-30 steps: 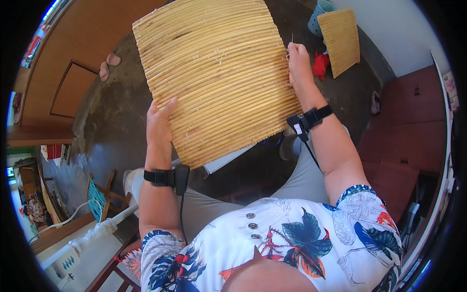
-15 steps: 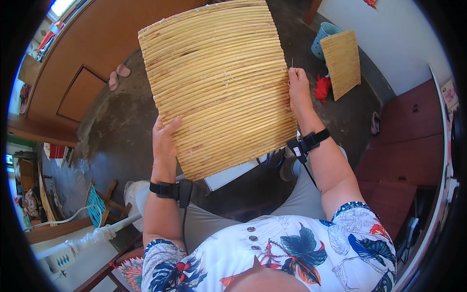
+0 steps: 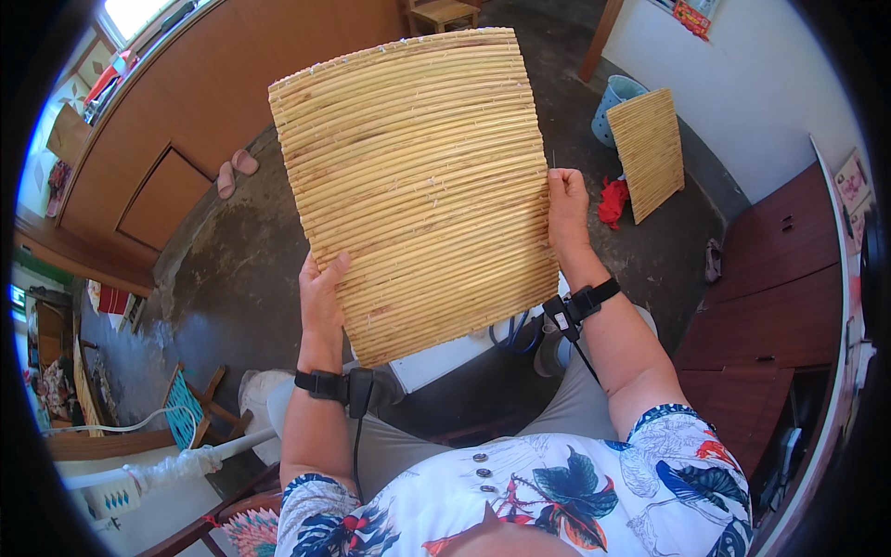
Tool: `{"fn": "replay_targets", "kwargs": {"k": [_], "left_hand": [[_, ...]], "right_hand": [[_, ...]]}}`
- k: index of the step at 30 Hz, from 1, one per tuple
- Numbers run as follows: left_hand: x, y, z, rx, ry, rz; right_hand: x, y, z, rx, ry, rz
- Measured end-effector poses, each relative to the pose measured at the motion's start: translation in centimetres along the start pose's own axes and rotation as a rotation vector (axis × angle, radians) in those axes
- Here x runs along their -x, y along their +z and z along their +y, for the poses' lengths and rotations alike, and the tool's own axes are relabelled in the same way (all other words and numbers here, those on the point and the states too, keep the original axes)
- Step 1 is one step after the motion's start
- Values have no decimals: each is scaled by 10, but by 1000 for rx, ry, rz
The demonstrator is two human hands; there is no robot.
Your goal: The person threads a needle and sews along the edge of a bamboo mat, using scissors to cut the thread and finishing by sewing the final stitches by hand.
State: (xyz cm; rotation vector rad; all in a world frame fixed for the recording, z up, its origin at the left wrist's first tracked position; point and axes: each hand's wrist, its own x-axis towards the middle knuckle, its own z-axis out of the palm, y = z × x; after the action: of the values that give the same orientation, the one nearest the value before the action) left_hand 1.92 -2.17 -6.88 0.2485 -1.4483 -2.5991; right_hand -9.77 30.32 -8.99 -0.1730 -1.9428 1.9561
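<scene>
- Stick mat (image 3: 418,195): held up in front of torso, broad face to camera, over the person's lap and a white panel (image 3: 441,360).
- Left hand (image 3: 322,295): grip clamped on mat's lower left edge, thumb on near face.
- Right hand (image 3: 568,212): at mat's right edge, grip together on a thin needle-like piece (image 3: 554,160) pointing up; can't tell if it also pinches the mat.
- Second mat (image 3: 647,155): smaller, tilted on floor near blue basket (image 3: 603,119), red cloth (image 3: 613,202) just beside.
</scene>
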Motion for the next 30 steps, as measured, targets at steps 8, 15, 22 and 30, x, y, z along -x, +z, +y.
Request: {"fn": "replay_targets", "kwargs": {"k": [8,15,22,30], "left_hand": [[1,-1,1,-2,24,18],[-2,-4,-5,-152,-9,51],[-7,-8,8,-70,-95,6],[-8,-14,3,2,-169,-65]], "right_hand": [[5,1,-5,-4,10,11],[4,-5,-6,174,-187,43],[-12,3,0,-7,62,-12],[-14,-5,13,-164,105,-97]]}}
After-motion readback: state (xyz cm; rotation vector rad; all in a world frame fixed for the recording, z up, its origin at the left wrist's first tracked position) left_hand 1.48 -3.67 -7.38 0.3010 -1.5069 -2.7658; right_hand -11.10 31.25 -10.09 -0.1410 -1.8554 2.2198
